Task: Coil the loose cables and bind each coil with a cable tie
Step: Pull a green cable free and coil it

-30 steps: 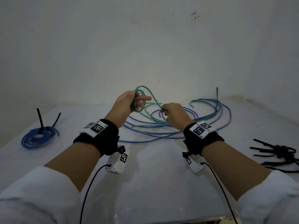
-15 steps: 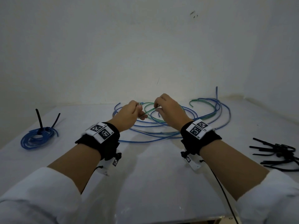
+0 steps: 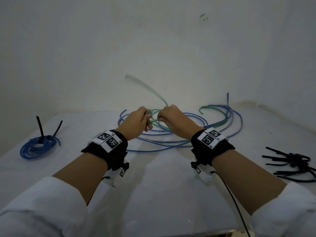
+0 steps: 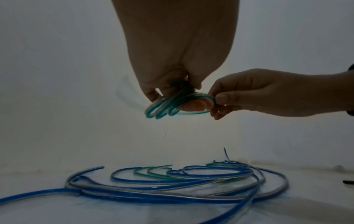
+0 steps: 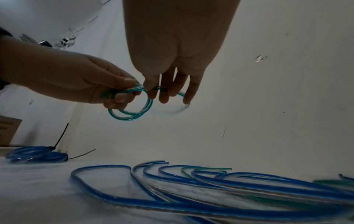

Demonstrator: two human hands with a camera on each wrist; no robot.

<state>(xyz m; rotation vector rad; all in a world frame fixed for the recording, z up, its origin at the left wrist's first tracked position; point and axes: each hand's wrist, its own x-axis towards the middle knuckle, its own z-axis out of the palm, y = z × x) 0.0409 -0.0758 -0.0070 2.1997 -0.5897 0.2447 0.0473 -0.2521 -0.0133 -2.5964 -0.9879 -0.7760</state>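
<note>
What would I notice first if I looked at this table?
Two hands meet above the middle of the white table: the left hand holds small loops of thin green cable while the right hand pinches the next turn. Under them sprawl loose blue cables, and a tied blue cable coil lies far left.

Green cable (image 3: 150,90): free tail motion-blurred against the wall, its end indistinct; where it runs through the left hand (image 3: 135,123), hidden by the fingers; cable ties (image 3: 294,164): pile cut off at the head view's right edge, count unclear.
</note>
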